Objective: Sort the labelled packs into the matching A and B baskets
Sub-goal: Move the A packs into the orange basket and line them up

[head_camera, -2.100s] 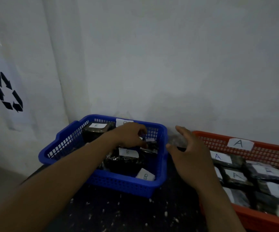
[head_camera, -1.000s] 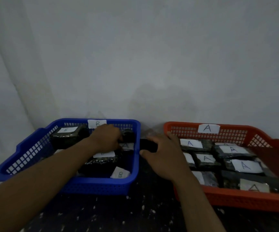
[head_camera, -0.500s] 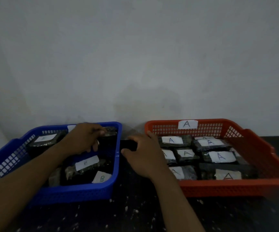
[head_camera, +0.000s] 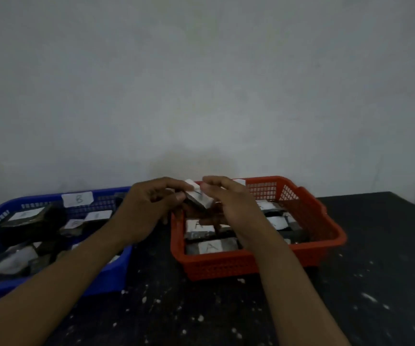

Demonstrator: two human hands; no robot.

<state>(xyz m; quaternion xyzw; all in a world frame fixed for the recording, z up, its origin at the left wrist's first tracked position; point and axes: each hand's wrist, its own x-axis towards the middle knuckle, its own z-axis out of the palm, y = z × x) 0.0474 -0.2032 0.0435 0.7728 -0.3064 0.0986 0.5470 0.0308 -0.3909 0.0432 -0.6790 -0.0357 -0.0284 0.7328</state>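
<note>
Hands meet above the far left part of the red basket, and both grip one dark pack between them. The left hand has curled fingers, with thumb and fingertips pinching the pack's left end. The right hand curls its fingers round the right end. The pack is tilted and held clear of the packs below it. Its white label faces up, but the letter on it is too blurred to read. The red basket sits right of centre on the dark, white-speckled tabletop and holds flat dark packs with white labels. One by its near wall, the near A pack, shows a clear A, and the second A pack lies just beyond it, partly under the hands. A white tag on the basket's far wall is mostly hidden behind the right hand. The blue basket stands to the left of the red one, with a strip of tabletop between them. It carries a B tag on its far wall. Inside it, dark labelled packs lie in a loose heap, among them a far left pack whose letter is unreadable. The left forearm passes over the blue basket's near right corner. A plain grey wall rises behind both baskets.
</note>
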